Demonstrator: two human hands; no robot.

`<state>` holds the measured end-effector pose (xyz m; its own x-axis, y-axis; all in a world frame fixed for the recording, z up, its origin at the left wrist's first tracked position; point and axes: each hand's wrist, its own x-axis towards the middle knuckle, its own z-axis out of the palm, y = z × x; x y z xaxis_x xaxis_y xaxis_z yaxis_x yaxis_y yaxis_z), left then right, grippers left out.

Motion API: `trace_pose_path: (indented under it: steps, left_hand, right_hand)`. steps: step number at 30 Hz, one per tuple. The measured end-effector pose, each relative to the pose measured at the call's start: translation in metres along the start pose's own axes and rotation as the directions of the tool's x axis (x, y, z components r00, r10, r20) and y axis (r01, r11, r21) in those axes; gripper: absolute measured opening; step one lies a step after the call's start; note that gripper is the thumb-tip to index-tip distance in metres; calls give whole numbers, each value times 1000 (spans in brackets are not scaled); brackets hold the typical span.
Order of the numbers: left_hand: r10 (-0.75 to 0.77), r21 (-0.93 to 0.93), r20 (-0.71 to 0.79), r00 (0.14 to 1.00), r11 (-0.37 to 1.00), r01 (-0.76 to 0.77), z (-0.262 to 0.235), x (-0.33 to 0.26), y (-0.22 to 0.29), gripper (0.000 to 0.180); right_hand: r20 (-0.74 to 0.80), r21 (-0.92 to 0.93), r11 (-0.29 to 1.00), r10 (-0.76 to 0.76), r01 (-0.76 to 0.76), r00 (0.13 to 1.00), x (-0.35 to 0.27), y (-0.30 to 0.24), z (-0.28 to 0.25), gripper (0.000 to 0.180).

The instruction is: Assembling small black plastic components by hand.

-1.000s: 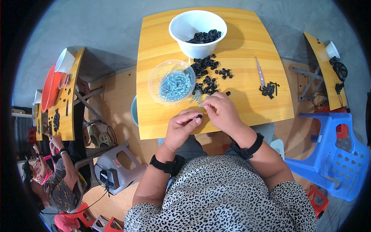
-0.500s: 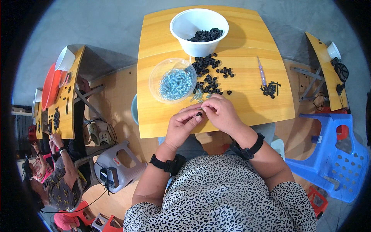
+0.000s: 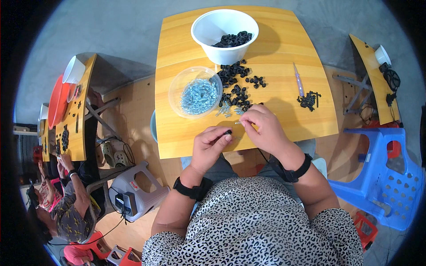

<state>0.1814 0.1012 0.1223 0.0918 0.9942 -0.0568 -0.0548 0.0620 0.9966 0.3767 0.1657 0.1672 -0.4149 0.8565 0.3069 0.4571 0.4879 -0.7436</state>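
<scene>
Over the near edge of the table, my left hand [image 3: 211, 144] pinches a small black cap [image 3: 227, 132] between thumb and fingers. My right hand [image 3: 264, 131], a little apart from it, is closed at the fingertips on a small silvery spring [image 3: 238, 123]. Beyond my hands lies a loose pile of black caps [image 3: 239, 94], with a few springs [image 3: 225, 109] scattered at its near side. A clear round tub [image 3: 174, 105] full of bluish-silver springs [image 3: 199, 96] stands left of the pile.
At the table's far side, a white bowl [image 3: 217, 54] holds more black caps. Toward the right lie a thin screwdriver-like tool [image 3: 298, 82] and small black pieces [image 3: 307, 102]. A blue plastic chair [image 3: 377, 173] stands at right. People work at another table [image 3: 82, 133] on the left.
My right hand has drawn away to the right from my left hand, and a gap shows between them. The left hand keeps hold of the black cap.
</scene>
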Motion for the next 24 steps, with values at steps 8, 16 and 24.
trace_pose_path:
  steps: [8,16,24]
  left_hand:
    - [275,359,462,843,811,-462,16,5,14,20]
    - [341,400,314,886,799,-449,17,30,10,20]
    - [315,391,227,921,837,-383,18,27,6,21]
  right_hand:
    - [-52,121,972,208,-201,977,-18,9,-13,4]
    - [-74,120,981,161,-151,984,-19,10,-17,3]
    - [-2,-75,996,-47,47,999,-15,0,-19,5]
